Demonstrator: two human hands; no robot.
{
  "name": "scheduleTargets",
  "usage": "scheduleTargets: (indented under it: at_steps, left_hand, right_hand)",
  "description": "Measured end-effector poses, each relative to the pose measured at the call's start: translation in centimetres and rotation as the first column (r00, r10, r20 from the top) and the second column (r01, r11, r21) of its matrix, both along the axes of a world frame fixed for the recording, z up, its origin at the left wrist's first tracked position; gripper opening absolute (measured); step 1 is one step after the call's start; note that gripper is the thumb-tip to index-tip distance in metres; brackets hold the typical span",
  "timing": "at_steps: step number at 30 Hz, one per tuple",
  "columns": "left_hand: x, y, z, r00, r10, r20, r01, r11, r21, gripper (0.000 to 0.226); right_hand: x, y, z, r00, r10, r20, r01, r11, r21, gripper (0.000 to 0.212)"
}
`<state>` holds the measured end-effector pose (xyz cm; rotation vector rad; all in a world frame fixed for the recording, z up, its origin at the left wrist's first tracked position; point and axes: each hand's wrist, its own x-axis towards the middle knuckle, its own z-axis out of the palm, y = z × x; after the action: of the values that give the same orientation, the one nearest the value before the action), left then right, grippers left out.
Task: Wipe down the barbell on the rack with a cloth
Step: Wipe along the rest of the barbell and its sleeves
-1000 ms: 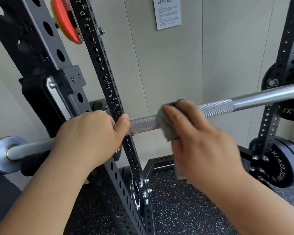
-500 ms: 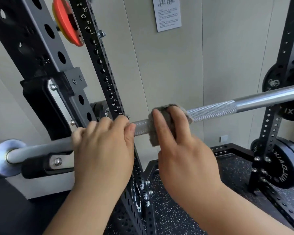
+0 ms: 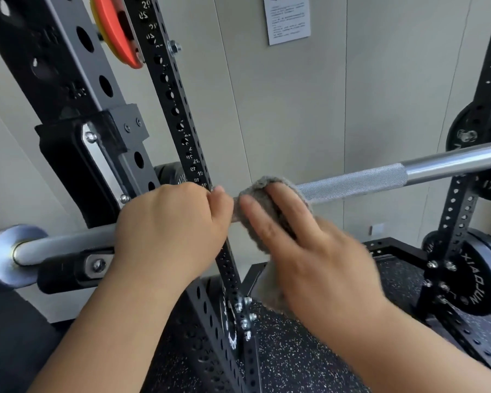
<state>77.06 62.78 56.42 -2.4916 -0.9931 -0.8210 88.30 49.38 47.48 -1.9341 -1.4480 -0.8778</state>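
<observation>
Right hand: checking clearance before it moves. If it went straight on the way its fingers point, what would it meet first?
The right hand, holding the cloth, would probably meet the numbered rack upright just beyond the barbell; depth unclear. The left hand sits close alongside.

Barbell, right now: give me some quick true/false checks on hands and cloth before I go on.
The right hand holds the cloth against the barbell. True.
The left hand hangs free of the barbell. False: it grips the barbell right beside the cloth.
The cloth covers the smooth shiny section. False: it sits on the knurled section, left of that.
An orange plate sits high on the rack. True.
</observation>
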Motion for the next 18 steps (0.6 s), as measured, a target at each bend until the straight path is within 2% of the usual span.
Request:
scheduleTargets:
  at_steps: [4,8,10,14,18]
  left_hand:
    - [-0.2,-0.2,0.5,0.999,-0.032,-0.023,0.031,0.998,-0.054,0.057]
    - [-0.1,-0.2,0.4,1.000,-0.014,-0.016,0.013,0.999,-0.040,0.055]
    - [-0.3,0.0,-0.2,0.999,-0.040,0.009,0.040,0.999,0.021,0.057]
    - [-1.1,-0.2,-2.0,0.990,-0.115,0.075,0.106,0.988,0.113,0.050]
    - [-0.4,-0.5,-3.8,0.975,-0.100,0.198,0.068,0.984,0.166,0.038]
  right_hand:
    - [1.3,-1.3,0.4,0.990,-0.099,-0.104,0.111,0.988,0.110,0.075]
    - [-0.9,0.2,-0.2,0.999,-0.015,-0.037,0.017,0.999,0.037,0.079]
    - [0.2,-0.8,0.5,0.999,-0.020,-0.030,0.021,1.000,0.012,0.077]
    - [2.4,-3.1,0.8,0.978,-0.146,-0.151,0.162,0.981,0.102,0.078]
    - [0.1,-1.4,0.3,0.996,-0.066,-0.060,0.068,0.997,0.029,0.079]
